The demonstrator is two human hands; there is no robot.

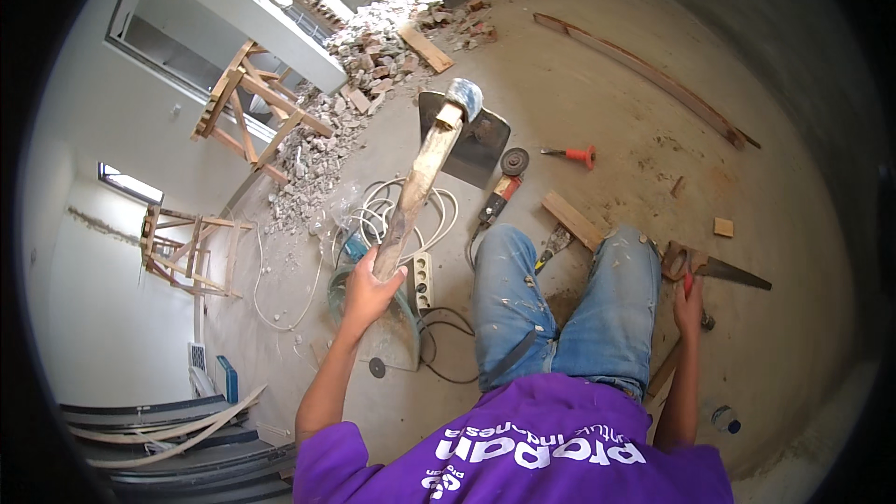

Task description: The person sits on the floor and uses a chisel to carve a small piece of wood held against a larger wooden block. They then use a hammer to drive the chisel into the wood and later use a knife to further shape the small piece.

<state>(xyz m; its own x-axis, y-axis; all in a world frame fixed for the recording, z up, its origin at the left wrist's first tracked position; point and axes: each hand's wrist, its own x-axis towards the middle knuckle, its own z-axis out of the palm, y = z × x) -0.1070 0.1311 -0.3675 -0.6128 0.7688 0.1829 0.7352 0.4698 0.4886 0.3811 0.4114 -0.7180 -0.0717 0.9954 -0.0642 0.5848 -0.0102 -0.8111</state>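
My left hand (371,289) is closed round the lower end of the wooden handle of a hoe (425,177). The handle slants up and away to a grey metal socket, with a broad dark blade (481,151) below it. My right hand (689,313) is out by my right knee, its fingers closed on a small red object (689,282) whose kind I cannot make out. Just beyond that hand is a handsaw (733,271) with a wooden grip, its blade pointing right. Whether the fingers touch the saw is unclear.
An angle grinder (504,189), a red-handled chisel (574,156) and a wood block (572,220) lie ahead. White cable (448,215) coils beside a power strip (423,280). Brick rubble (373,61) and wooden trestles (247,98) stand left; a long plank (644,75) lies far right.
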